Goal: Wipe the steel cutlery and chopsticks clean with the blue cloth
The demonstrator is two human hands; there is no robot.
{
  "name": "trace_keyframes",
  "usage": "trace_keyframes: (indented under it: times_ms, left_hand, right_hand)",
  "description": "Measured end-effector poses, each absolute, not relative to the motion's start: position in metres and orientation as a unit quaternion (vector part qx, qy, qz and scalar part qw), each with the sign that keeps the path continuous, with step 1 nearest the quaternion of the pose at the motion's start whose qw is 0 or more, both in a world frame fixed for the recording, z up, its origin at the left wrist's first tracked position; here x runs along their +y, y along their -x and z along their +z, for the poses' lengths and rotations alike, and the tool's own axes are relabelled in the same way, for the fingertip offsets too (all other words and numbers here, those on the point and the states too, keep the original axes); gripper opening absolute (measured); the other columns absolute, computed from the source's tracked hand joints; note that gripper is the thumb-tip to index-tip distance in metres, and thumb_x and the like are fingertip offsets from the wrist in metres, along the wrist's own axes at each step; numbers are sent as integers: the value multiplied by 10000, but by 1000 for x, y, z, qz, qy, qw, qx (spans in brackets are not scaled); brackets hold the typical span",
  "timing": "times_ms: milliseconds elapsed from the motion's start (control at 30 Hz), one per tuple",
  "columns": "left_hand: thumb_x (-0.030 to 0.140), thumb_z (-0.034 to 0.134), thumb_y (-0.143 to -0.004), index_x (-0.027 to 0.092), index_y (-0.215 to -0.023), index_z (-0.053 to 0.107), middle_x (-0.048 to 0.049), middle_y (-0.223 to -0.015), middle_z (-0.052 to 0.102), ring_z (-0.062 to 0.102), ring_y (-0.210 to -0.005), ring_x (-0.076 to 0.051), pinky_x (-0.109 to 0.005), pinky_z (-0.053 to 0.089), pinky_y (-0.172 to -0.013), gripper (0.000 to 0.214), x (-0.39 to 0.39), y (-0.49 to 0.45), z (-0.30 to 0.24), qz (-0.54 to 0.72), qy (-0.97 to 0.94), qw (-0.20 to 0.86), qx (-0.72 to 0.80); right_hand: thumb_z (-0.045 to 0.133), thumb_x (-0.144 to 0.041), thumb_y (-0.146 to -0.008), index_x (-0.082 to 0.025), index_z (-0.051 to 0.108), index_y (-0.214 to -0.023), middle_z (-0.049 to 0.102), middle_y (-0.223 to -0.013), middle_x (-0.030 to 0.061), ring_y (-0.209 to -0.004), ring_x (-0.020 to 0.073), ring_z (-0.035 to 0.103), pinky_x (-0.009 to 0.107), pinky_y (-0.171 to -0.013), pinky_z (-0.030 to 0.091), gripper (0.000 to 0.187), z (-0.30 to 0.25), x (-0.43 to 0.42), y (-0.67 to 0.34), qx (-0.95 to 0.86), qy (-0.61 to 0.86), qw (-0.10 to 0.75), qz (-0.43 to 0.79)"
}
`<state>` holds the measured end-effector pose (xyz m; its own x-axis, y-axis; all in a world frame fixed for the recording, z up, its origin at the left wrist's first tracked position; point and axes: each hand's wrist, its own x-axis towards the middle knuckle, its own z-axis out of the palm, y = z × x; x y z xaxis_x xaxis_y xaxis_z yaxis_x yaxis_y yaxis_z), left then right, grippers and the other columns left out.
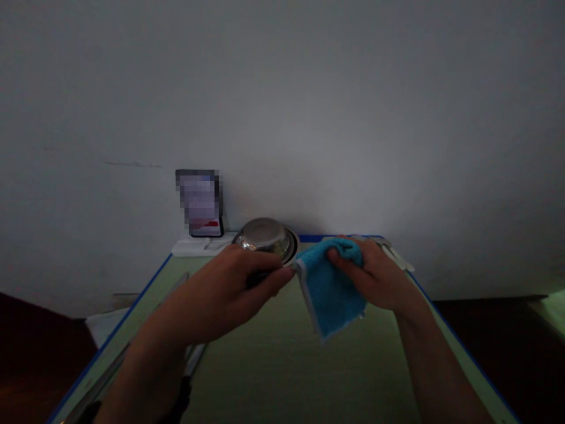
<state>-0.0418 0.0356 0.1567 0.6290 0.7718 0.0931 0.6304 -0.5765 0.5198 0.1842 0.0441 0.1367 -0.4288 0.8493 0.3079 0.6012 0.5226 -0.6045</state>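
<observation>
A blue terry cloth [335, 291] with a pale edge hangs above the table. Its upper right part is bunched in my right hand [375, 271], the thumb pressed over the fold. My left hand [238, 288] is closed in a pinch at the cloth's upper left corner, thumb and forefinger meeting there; its other fingers are partly hidden. Just beyond my left hand, a shiny metal bowl [265, 235] lies upside down, with another dark-rimmed round piece [292, 247] showing at its right side.
A phone-like screen [200, 203] leans on the wall [353, 118] above a white strip [198, 247]. Pale utensils [395, 256] lie at the table's back right. Under my left arm show a light blade-like piece [194, 359] and a long metal item [101, 383]. The green table [300, 377] has blue edges.
</observation>
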Motion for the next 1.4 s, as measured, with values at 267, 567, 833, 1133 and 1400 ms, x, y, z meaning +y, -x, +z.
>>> trace_keyframes:
  times_ms: [267, 567, 833, 1133, 1400]
  left_hand:
    - [356, 388, -887, 155, -671, 551, 47, -548, 441, 453, -535, -86, -188, 346, -503, 337, 41, 41, 154, 204, -842, 315, 387]
    - [367, 397, -880, 141, -682, 573, 32, -574, 496, 471, -552, -95, -203, 335, -499, 348, 47, 43, 147, 154, -851, 313, 392]
    - [371, 390, -884, 143, -634, 535, 48, -524, 417, 405, -486, -77, -215, 275, -463, 368, 38, 35, 151, 148, -867, 251, 404]
    - [357, 415, -873, 151, -610, 501, 46, -527, 393, 403, -500, -83, -203, 292, -455, 345, 43, 40, 147, 243, -816, 342, 398]
    - [344, 432, -864, 147, -608, 507, 53, -511, 385, 378, -478, -74, -189, 292, -440, 332, 43, 32, 148, 285, -784, 357, 421]
  right_hand:
    - [360, -469, -865, -190, 384, -526, 366, -462, -47, -413, 70, 336, 222, -399, 263, 440, 129, 43, -178, -749, 495, 394, 197]
    - [445, -356, -858, -218, 479, -1125, 596, -1018, 42, -847, 147, 569, 274, -724, 454, 303, 136, 41, -197, -831, 390, 198, 345]
    - [484, -407, -830, -201, 555, -781, 558, -648, -32, -578, 100, 501, 227, -549, 352, 223, 138, 44, -184, -840, 430, 227, 241]
    - [407, -429, -863, -186, 471, -654, 508, -579, -31, -514, 88, 451, 226, -510, 339, 327, 127, 44, -163, -707, 498, 454, 214]
    - [454, -451, -835, -194, 538, -896, 588, -803, 6, -708, 129, 542, 254, -628, 442, 278, 122, 47, -166, -672, 479, 447, 346]
